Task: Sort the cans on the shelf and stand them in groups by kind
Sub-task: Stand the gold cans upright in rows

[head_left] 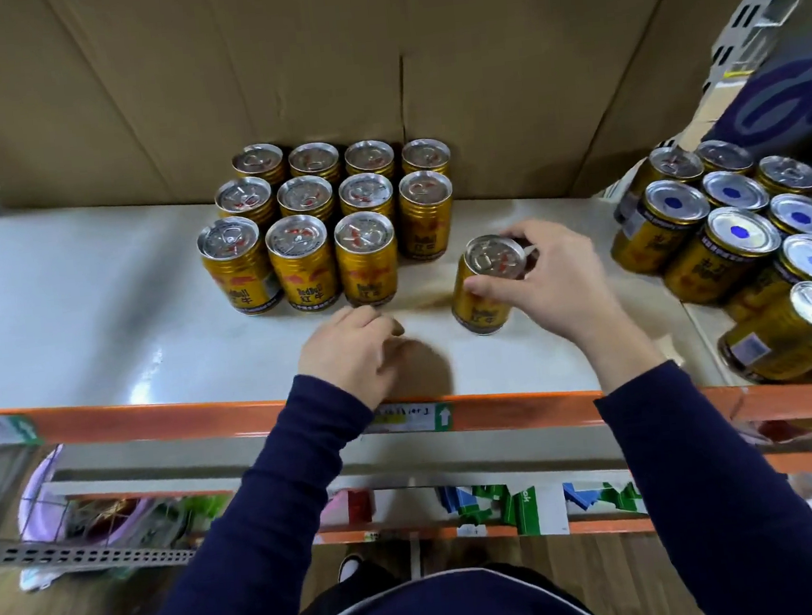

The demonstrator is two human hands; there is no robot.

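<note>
Nearest me, my left hand [348, 350] rests knuckles-up on the shelf [99, 336] by its orange front rail [157, 420], its fingers loosely curled around nothing. A little beyond and to its right, my right hand [552, 278] grips a gold Red Bull can [484, 294] near its top, thumb on the near side and fingers wrapped round the far rim. The can stands close to upright, its long axis leaning slightly toward the left; I cannot tell whether its base rests flat. Ahead and to the left of those fingers stands the block of matching Red Bull cans [326, 216], whose front row has an open place at its right end, just beside my can. So the right hand is clearly nearer that gap. Well off to the right sits the mixed cluster [743, 225], some blue-dotted on top.
</note>
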